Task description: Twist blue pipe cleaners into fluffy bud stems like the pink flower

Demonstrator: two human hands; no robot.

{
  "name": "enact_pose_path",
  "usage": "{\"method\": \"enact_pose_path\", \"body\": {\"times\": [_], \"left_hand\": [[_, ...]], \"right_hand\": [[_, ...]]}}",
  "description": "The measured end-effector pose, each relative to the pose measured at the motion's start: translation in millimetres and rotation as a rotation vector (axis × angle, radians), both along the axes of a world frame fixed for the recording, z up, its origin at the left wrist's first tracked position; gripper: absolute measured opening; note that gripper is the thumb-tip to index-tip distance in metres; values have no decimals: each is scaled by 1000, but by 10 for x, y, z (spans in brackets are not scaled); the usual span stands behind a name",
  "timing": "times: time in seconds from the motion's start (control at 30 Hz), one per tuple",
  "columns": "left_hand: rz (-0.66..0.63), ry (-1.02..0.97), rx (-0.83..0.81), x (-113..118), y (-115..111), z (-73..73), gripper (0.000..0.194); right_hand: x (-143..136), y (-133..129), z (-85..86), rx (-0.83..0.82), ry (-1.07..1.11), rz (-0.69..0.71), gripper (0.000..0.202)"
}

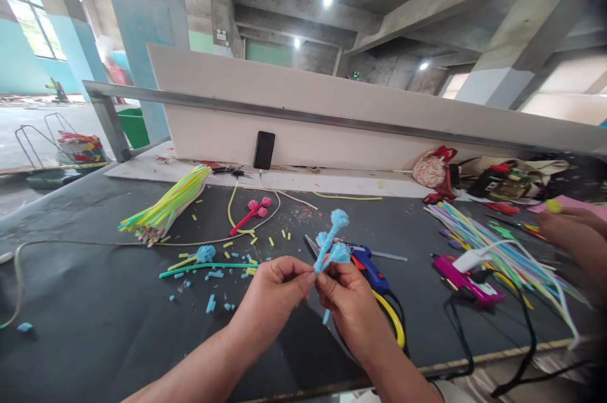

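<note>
From the head view, the left hand [272, 292] and right hand [348, 302] meet above the black table [95, 327], both pinching a light-blue fuzzy pipe-cleaner flower cluster [334, 241] by its stems. A blue glue gun [370, 267] lies just behind; a bundle of yellow-green pipe cleaners [165, 204] rests well left.

You are at a craft bench in a bare industrial workshop: raw concrete beams [427, 4] and pillars overhead, and a long dark worktable [95, 321] backed by a white board [332, 112]. Bundles of coloured pipe cleaners [165, 204], cut scraps [213, 273] and two glue guns [467, 279] lie across the table. A phone [263, 150] leans against the board.
</note>
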State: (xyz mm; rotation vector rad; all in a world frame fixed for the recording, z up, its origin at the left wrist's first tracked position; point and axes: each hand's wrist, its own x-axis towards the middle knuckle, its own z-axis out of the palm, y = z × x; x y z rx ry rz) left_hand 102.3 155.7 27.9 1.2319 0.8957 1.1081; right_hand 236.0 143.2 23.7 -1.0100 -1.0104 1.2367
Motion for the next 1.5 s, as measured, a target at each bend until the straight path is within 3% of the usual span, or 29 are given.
{"method": "enact_pose_path", "body": {"times": [0.23, 0.5, 0.77, 0.93, 1.13, 1.23, 1.33, 1.5], "left_hand": [[82, 200, 188, -25, -64, 42, 12], [257, 547, 657, -20, -92, -46, 16], [186, 620, 943, -43, -105, -132, 18], [250, 628, 747, 3, -98, -145, 18], [227, 587, 670, -4, -66, -91, 18], [189, 343, 356, -61, -1, -22, 12], [81, -7, 33, -129, 70, 40, 13], [-82, -344, -105, -172, 88, 70, 20]], "right_hand": [[22, 0, 4, -62, -1, 41, 25], [40, -89, -16, -146, -43, 2, 30], [47, -181, 31, -200, -23, 31, 27], [-3, -168, 7, -192, -38, -78, 26], [-57, -191, 21, -120, -144, -160, 28], [-43, -256, 67, -43, -308, -137, 26], [7, -289, 58, 11, -193, -48, 26], [76, -176, -3, -35, 127, 92, 20]]}}
